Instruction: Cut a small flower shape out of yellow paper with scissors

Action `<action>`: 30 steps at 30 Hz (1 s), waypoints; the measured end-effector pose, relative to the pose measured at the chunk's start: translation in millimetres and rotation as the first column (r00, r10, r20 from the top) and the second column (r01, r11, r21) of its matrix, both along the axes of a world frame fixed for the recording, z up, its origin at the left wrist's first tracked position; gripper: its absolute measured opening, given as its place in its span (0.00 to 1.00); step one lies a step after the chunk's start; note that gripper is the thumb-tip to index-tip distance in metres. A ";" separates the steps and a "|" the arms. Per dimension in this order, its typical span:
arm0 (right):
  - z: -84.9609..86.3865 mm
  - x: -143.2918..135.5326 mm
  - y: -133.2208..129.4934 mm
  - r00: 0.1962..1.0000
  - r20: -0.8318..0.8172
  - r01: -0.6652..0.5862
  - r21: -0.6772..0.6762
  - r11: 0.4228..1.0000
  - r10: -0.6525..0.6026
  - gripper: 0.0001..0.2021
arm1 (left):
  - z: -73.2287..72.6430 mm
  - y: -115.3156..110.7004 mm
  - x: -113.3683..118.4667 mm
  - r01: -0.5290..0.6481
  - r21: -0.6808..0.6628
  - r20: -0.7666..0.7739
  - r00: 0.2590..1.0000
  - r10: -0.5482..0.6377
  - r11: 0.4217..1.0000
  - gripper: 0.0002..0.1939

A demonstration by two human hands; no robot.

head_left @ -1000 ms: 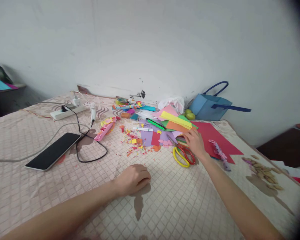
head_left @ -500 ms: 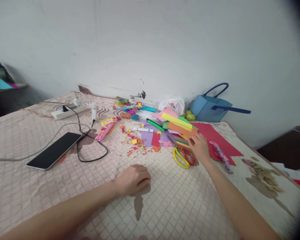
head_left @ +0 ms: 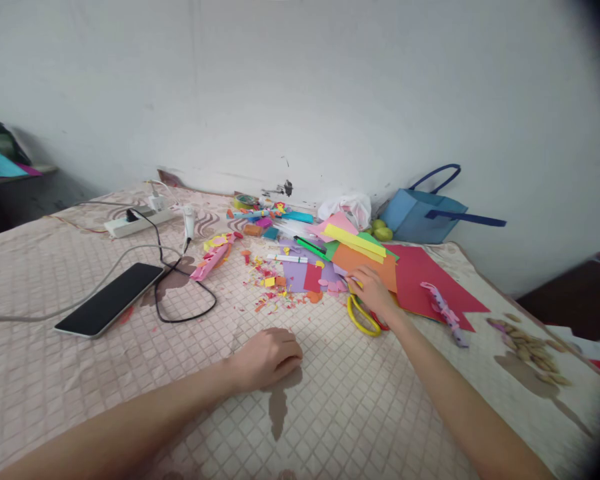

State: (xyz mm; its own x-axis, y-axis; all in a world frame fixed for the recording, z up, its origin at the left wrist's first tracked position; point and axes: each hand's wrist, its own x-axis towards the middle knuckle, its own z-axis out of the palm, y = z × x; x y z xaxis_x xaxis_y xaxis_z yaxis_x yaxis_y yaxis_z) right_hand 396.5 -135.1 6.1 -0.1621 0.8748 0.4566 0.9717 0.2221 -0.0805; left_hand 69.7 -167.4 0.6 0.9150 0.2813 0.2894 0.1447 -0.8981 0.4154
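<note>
My left hand [head_left: 267,359] rests on the tablecloth with its fingers curled in and nothing showing in them. Farther right, my right hand [head_left: 371,291] reaches over a pair of scissors [head_left: 363,323] with one yellow and one red handle. Its bent fingers close around the middle of the scissors, which still lie on the table; part of the red handle is covered. Just behind the fingers is orange paper [head_left: 367,261], under yellow strips [head_left: 355,241]. Purple paper [head_left: 294,273] with a red piece lies to the left, and a green cutter-like tool [head_left: 311,248] rests across it.
Paper scraps [head_left: 273,293] are scattered mid-table. A phone [head_left: 111,300], black cable [head_left: 185,321] and power strip [head_left: 140,225] lie left. Red paper [head_left: 427,277], a decorated purple strip [head_left: 445,313] and peanut-like pods [head_left: 530,350] lie right; a blue bag [head_left: 423,215] stands behind.
My right hand has moved left, from the paper pile to the scissors. More of the orange paper shows, now covering the striped sheet edges below it. My left hand has stayed put.
</note>
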 end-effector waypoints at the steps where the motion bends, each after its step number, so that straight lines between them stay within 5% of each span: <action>1: 0.6 -5.0 8.6 1.000 -0.003 -0.010 -0.021 1.000 0.010 0.08 | 0.0 0.0 0.0 0.000 0.001 -0.002 1.000 0.000 1.000 0.11; 8: -4.7 -27.9 80.8 0.998 -0.010 0.052 -0.191 0.980 -0.054 0.09 | -1.6 0.2 0.2 -0.002 0.019 0.008 1.000 0.002 1.000 0.12; 14: -13.8 -33.3 113.9 0.986 -0.030 0.144 -0.318 0.937 -0.161 0.15 | -2.0 -0.7 -0.1 -0.008 0.036 0.008 1.000 0.008 0.999 0.11; 23: -8.4 -37.2 113.9 0.973 -0.156 0.105 -0.346 0.932 -0.167 0.16 | -2.6 -0.7 -0.3 -0.002 0.050 0.006 1.000 0.002 0.999 0.10; 30: -3.5 -107.6 95.9 0.947 -0.319 -0.126 -0.319 0.939 0.019 0.09 | -4.8 -1.2 0.2 -0.008 0.068 -0.003 1.000 0.008 0.998 0.09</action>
